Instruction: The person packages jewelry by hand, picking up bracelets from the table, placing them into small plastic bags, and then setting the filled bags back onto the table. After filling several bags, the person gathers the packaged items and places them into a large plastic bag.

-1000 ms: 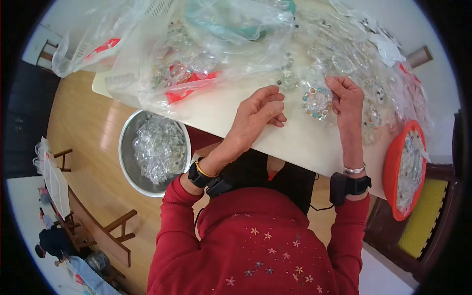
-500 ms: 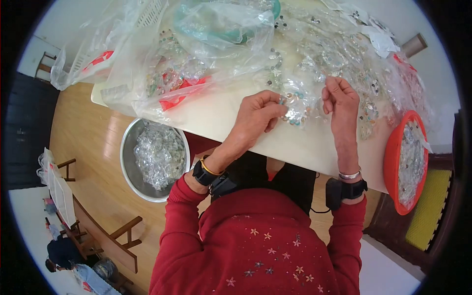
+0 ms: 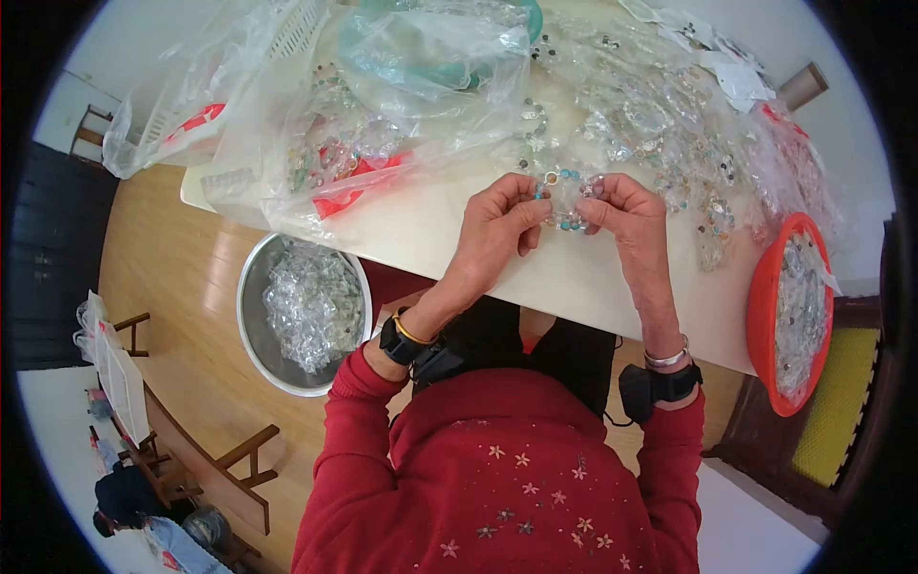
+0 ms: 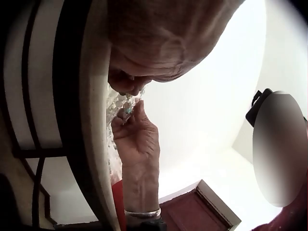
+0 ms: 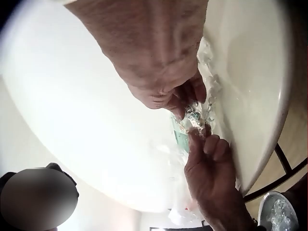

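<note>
A beaded bracelet [image 3: 569, 227] with turquoise and clear beads, seemingly in clear wrapping, is held up between both hands over the near part of the table. The left hand [image 3: 492, 234] pinches its left side between thumb and fingers. On its right side, the right hand [image 3: 633, 230] has the other edge between thumb and curled fingers. The left wrist view shows the right hand [image 4: 137, 139] at the beads; in the right wrist view the left hand [image 5: 211, 168] meets them from below. Packaged bracelets [image 3: 660, 124] lie spread beyond the hands.
A metal basin [image 3: 245, 316] of clear packets stands low at the left, a red basin [image 3: 762, 316] of packets at the table's right edge. Clear bags with red print [image 3: 359, 187] and a green container [image 3: 373, 57] lie at the back left. A person [image 3: 129, 497] is far left.
The right hand has moved left and down and now grips the bracelet's right side. The left hand, empty a second ago, took the bracelet's left side and still holds it.
</note>
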